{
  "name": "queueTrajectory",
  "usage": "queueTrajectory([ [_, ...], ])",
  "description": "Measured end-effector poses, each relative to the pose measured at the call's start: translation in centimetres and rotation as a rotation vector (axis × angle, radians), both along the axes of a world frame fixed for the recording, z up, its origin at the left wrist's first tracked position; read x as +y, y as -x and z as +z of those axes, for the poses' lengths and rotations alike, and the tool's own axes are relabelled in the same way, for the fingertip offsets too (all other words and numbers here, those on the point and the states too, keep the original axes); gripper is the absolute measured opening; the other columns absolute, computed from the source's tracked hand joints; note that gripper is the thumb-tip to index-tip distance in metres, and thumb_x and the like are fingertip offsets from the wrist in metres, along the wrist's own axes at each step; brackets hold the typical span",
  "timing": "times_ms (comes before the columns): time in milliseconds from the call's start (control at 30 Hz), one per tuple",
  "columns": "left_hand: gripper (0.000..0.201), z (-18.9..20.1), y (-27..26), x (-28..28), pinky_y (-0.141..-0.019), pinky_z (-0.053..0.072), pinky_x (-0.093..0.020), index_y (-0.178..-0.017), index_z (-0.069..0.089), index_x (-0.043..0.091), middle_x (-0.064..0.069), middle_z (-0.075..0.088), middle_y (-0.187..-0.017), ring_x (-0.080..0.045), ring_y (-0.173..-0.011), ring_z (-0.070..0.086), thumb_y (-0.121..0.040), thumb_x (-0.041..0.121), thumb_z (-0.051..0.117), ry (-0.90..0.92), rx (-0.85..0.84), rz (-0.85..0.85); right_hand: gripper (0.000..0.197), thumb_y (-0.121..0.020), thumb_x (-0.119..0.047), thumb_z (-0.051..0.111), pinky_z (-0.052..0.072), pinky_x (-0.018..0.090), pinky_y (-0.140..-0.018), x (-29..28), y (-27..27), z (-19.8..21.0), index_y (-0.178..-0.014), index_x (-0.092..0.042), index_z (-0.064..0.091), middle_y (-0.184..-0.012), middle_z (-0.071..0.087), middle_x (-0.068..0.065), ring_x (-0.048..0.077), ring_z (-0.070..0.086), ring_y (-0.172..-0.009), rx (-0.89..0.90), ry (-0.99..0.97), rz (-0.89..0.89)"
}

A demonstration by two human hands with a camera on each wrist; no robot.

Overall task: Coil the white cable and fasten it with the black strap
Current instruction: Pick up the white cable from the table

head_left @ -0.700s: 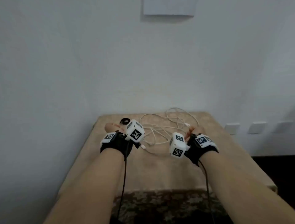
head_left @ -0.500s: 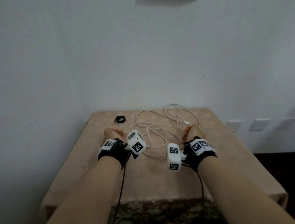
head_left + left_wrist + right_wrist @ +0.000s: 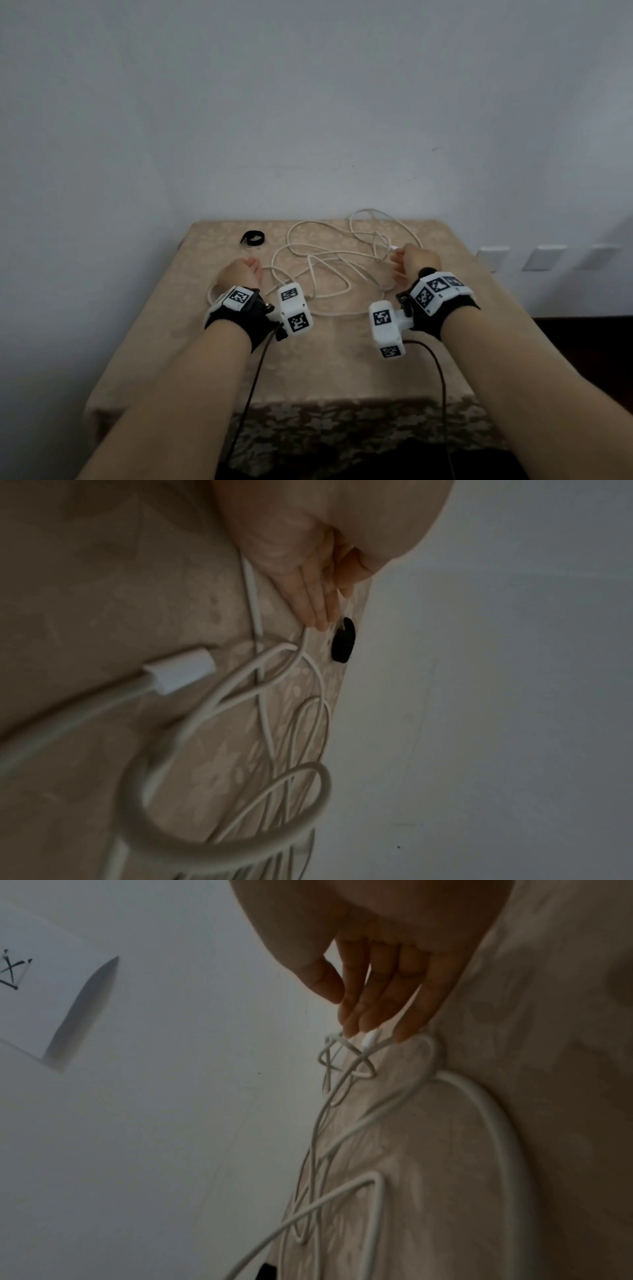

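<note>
From the head view, the white cable (image 3: 329,270) is sprawling in loose tangled loops across the far half of the table (image 3: 342,370), running mostly side to side between the two hands. The left hand (image 3: 239,272) is sitting at the tangle's left edge, the right hand (image 3: 412,262) at its right edge, right by a white plug. The black strap (image 3: 252,237) is lying curled near the far left corner, well closer to the left hand.

Left wrist view: the fingers (image 3: 316,601) are lying straight, tips touching a strand, nothing gripped; the strap (image 3: 343,642) is just beyond them.

Right wrist view: the fingers (image 3: 369,996) are hanging straight, tips brushing the plug end (image 3: 369,1039), not clamped. I'd say that end goes first.
</note>
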State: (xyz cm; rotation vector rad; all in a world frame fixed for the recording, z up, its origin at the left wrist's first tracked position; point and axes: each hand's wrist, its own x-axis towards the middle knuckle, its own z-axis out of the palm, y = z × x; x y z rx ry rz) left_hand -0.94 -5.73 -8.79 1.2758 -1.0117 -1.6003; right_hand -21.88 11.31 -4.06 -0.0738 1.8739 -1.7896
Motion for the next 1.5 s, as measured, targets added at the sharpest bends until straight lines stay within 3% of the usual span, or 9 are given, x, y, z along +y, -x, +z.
queueTrajectory([
  [167,0.037,-0.2,-0.1,0.6,-0.113,0.024,-0.026,-0.132,0.051,-0.004,-0.013,0.049,-0.142,-0.021,-0.138,0.038,-0.098,0.010,0.049,0.120,-0.100,-0.041,0.023,-0.092,-0.012,0.045,0.057,0.043,-0.082,-0.6,0.2,1.7,-0.104,-0.001,0.060,-0.075,0.062,0.009,0.022,0.059,-0.064,0.084,0.005,-0.023],
  [367,0.039,-0.8,0.0,0.6,-0.106,0.017,-0.016,-0.137,0.043,-0.007,-0.012,0.043,-0.147,-0.020,-0.140,0.033,-0.100,0.006,0.042,0.089,-0.094,-0.058,0.017,-0.090,-0.013,0.043,0.054,0.050,-0.086,-2.3,-0.6,0.5,-0.077,-0.011,0.054,-0.095,0.068,0.019,0.036,0.064,-0.082,0.169,-0.051,-0.006],
  [500,0.040,-1.0,-0.1,1.2,-0.108,0.022,-0.017,-0.136,0.039,-0.010,-0.015,0.046,-0.144,-0.021,-0.136,0.040,-0.098,0.002,0.043,0.115,-0.124,-0.110,0.007,-0.089,-0.018,0.051,0.054,0.042,-0.084,-2.8,-1.7,0.4,-0.089,-0.019,0.058,-0.096,0.066,0.004,0.027,0.064,-0.090,0.415,0.006,-0.060],
  [700,0.042,-1.0,-0.1,1.4,-0.109,0.035,-0.031,-0.135,0.034,-0.015,-0.022,0.045,-0.142,-0.028,-0.132,0.046,-0.096,-0.003,0.043,0.020,0.046,-0.079,0.012,-0.090,-0.011,0.055,0.042,0.023,-0.045,-2.0,-3.9,3.0,-0.079,-0.013,0.060,-0.060,0.056,0.003,0.015,0.045,-0.046,0.598,-0.155,0.583],
  [867,0.032,0.6,-0.3,2.0,-0.091,0.050,-0.024,-0.125,0.049,-0.005,-0.024,0.051,-0.136,-0.031,-0.129,0.049,-0.098,0.000,0.034,0.042,0.153,-0.013,0.013,-0.091,-0.009,0.054,0.053,0.029,-0.058,-1.7,-5.9,3.3,-0.082,-0.012,0.063,-0.068,0.065,0.003,0.015,0.057,-0.057,0.569,-0.385,1.005],
  [1000,0.017,3.6,-0.1,3.9,-0.071,0.052,-0.027,-0.078,0.055,0.004,-0.012,0.059,-0.079,-0.025,-0.082,0.062,-0.089,-0.004,0.045,0.073,0.216,-0.076,0.009,-0.088,-0.017,0.062,0.055,0.032,-0.072,-1.2,-6.7,3.4,-0.080,-0.016,0.066,-0.075,0.067,-0.002,0.013,0.062,-0.070,0.671,-0.596,1.203],
  [1200,0.026,8.3,-1.6,5.5,-0.067,0.045,-0.024,-0.073,0.056,0.015,-0.002,0.063,-0.077,-0.011,-0.070,0.058,-0.090,0.000,0.043,0.479,-0.136,-0.297,0.025,-0.080,-0.027,0.073,0.048,0.028,-0.072,0.0,-8.1,3.2,-0.101,-0.013,0.071,-0.089,0.062,-0.004,0.015,0.056,-0.085,0.980,-0.896,1.280],
  [1333,0.026,9.7,-1.9,6.6,-0.066,0.045,-0.023,-0.074,0.061,0.016,0.000,0.065,-0.078,-0.011,-0.071,0.059,-0.091,0.003,0.046,0.563,-0.267,-0.445,0.003,-0.083,-0.021,0.068,0.051,0.028,-0.071,0.4,-8.5,3.5,-0.082,-0.019,0.070,-0.073,0.065,-0.005,0.012,0.060,-0.071,0.967,-0.701,1.246],
  [1500,0.027,12.3,-1.9,8.4,-0.072,0.046,-0.020,-0.081,0.068,0.016,0.004,0.070,-0.080,-0.008,-0.076,0.064,-0.097,0.019,0.047,0.672,-0.367,-0.787,0.007,-0.086,-0.025,0.068,0.045,0.017,-0.046,1.1,-8.6,7.3,-0.083,-0.020,0.071,-0.057,0.053,-0.003,0.006,0.048,-0.046,0.860,-0.225,0.967],
])
